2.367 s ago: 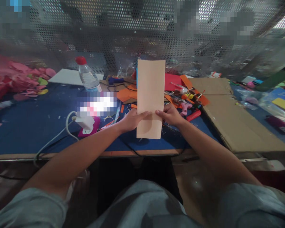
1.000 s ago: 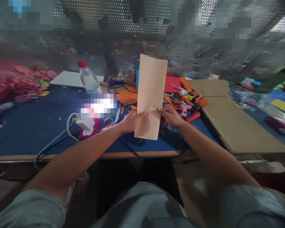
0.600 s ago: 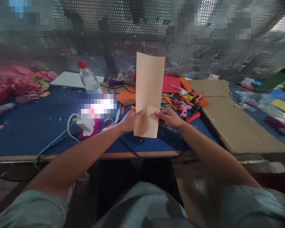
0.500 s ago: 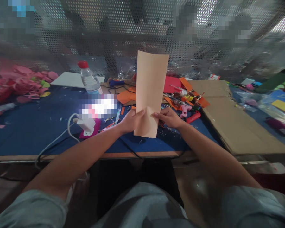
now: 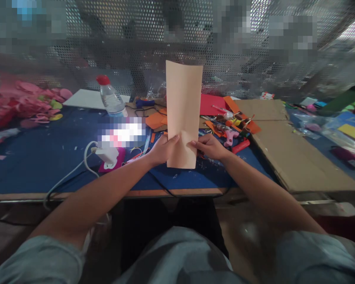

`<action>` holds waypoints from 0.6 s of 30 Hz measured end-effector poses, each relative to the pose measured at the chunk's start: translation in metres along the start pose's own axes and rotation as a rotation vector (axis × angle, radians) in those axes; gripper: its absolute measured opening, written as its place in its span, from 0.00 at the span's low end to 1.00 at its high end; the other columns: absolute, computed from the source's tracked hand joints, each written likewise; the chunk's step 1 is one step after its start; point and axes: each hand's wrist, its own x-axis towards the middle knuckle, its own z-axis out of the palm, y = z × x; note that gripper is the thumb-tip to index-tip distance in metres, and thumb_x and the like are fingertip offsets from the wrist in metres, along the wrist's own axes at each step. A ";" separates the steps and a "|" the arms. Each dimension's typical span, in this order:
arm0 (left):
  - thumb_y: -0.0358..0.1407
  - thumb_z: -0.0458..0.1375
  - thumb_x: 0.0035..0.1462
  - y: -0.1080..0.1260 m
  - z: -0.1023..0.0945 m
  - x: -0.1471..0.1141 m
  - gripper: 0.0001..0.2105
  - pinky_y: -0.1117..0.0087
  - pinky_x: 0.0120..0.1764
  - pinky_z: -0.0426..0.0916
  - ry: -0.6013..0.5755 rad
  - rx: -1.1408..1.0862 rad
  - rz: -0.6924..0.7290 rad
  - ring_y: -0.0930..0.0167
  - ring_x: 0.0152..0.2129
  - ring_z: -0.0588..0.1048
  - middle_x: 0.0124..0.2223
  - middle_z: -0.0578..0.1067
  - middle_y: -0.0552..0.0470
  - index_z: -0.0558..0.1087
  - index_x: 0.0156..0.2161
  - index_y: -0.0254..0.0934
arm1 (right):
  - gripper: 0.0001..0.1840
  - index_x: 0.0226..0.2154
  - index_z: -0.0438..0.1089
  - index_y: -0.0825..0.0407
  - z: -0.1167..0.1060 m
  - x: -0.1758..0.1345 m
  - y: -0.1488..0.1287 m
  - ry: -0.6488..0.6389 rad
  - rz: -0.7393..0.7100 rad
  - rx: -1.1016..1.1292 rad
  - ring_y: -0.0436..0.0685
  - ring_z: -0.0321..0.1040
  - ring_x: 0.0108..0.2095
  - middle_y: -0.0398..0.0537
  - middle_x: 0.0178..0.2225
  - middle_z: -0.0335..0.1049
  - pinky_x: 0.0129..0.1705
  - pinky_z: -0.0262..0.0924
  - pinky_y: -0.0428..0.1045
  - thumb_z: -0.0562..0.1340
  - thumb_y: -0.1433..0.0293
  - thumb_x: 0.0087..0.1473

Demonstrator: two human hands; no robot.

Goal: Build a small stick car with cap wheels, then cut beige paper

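Note:
A long beige sheet (image 5: 184,98), apparently foam or thick paper, stands nearly upright above the blue table. My left hand (image 5: 162,150) grips its left edge low down, thumb on the near face and fingers hidden behind. On the opposite edge my right hand (image 5: 209,146) pinches it the same way, at about the same height. Between the two thumbs the sheet bends slightly. Behind it lie orange pieces (image 5: 156,120) and a red sheet (image 5: 214,104), partly covered by the beige one.
Left of my hands stand a water bottle (image 5: 111,96) and a white plug in a purple power strip (image 5: 112,161) with a cable. To the right are a pink glue gun (image 5: 230,137), a red tool (image 5: 241,146) and cardboard (image 5: 301,154). Pink pieces (image 5: 26,98) are heaped far left.
The sheet's top has tilted a little to the left, so it stands straighter. Both hands keep their hold in nearly the same place.

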 end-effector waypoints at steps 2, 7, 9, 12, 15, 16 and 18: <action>0.53 0.65 0.60 -0.001 0.001 0.000 0.28 0.52 0.55 0.79 0.007 -0.010 0.017 0.50 0.50 0.83 0.51 0.84 0.34 0.79 0.52 0.28 | 0.40 0.18 0.69 0.53 0.000 0.000 -0.001 -0.017 -0.015 -0.008 0.46 0.52 0.15 0.41 0.14 0.60 0.17 0.43 0.45 0.64 0.33 0.54; 0.54 0.65 0.60 -0.004 -0.001 0.002 0.27 0.52 0.51 0.80 -0.002 -0.015 0.024 0.52 0.46 0.85 0.49 0.85 0.35 0.79 0.51 0.30 | 0.39 0.17 0.67 0.53 0.000 0.001 -0.002 -0.015 -0.006 -0.044 0.45 0.49 0.17 0.40 0.14 0.57 0.19 0.42 0.45 0.65 0.36 0.56; 0.55 0.66 0.59 -0.005 -0.003 0.003 0.28 0.52 0.50 0.81 0.004 -0.013 0.032 0.52 0.45 0.85 0.48 0.85 0.36 0.79 0.51 0.30 | 0.39 0.18 0.68 0.53 0.001 0.001 -0.001 -0.017 0.008 -0.034 0.45 0.48 0.17 0.39 0.14 0.57 0.19 0.42 0.46 0.64 0.35 0.55; 0.56 0.65 0.59 -0.005 -0.005 0.004 0.28 0.52 0.50 0.81 0.023 -0.003 0.039 0.52 0.44 0.85 0.47 0.86 0.36 0.79 0.50 0.30 | 0.38 0.20 0.70 0.53 0.002 0.002 0.002 -0.016 0.002 -0.031 0.46 0.50 0.17 0.39 0.15 0.59 0.19 0.43 0.46 0.64 0.35 0.55; 0.56 0.65 0.60 -0.004 -0.005 0.004 0.28 0.52 0.48 0.80 0.031 0.012 0.042 0.52 0.44 0.85 0.47 0.86 0.36 0.79 0.49 0.29 | 0.37 0.19 0.69 0.52 0.002 0.002 0.004 0.001 -0.006 -0.043 0.46 0.51 0.18 0.39 0.16 0.59 0.20 0.44 0.46 0.65 0.37 0.56; 0.56 0.65 0.60 -0.003 -0.005 0.004 0.28 0.52 0.48 0.80 0.036 0.017 0.051 0.52 0.44 0.85 0.47 0.86 0.35 0.79 0.50 0.29 | 0.36 0.20 0.70 0.52 0.001 0.002 0.004 0.006 -0.002 -0.043 0.46 0.50 0.18 0.39 0.16 0.59 0.20 0.44 0.46 0.65 0.37 0.57; 0.55 0.65 0.60 -0.003 -0.006 0.004 0.29 0.52 0.49 0.80 0.055 0.028 0.074 0.52 0.45 0.85 0.47 0.86 0.36 0.78 0.51 0.29 | 0.36 0.21 0.71 0.52 0.001 0.001 0.005 0.005 0.002 -0.046 0.47 0.50 0.18 0.39 0.16 0.59 0.20 0.44 0.46 0.65 0.37 0.57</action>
